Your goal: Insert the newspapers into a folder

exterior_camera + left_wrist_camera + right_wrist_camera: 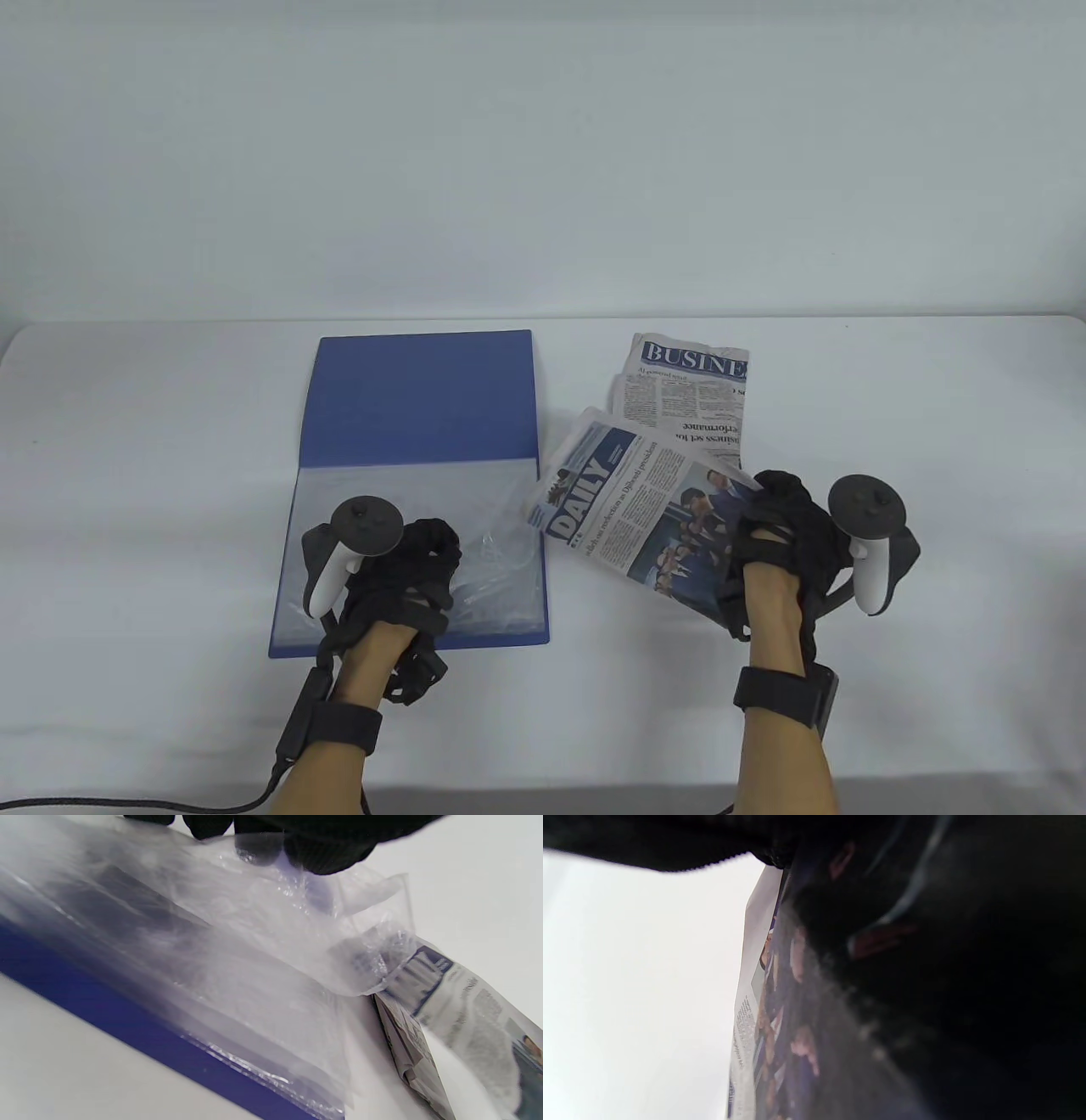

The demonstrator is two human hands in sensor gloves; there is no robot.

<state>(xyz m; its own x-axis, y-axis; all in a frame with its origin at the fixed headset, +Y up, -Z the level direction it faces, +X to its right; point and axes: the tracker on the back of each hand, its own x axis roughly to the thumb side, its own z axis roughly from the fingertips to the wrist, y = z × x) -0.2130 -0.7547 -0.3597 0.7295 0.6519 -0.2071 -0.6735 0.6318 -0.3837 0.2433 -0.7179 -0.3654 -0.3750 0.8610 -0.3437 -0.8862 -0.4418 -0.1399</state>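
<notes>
A: Gloves?
B: Both hands, left hand [399, 577] and right hand [776, 543], wear black mesh sensor gloves with looped wiring.

A: Trackers?
B: One on each glove's back: dark round ring head, white handle.

A: Wrists?
B: Black straps on bare forearms; beside the left strap, a black module with a cable trailing away.

Recording bench: white-draped table [127, 509], blank wall [543, 153]
</notes>
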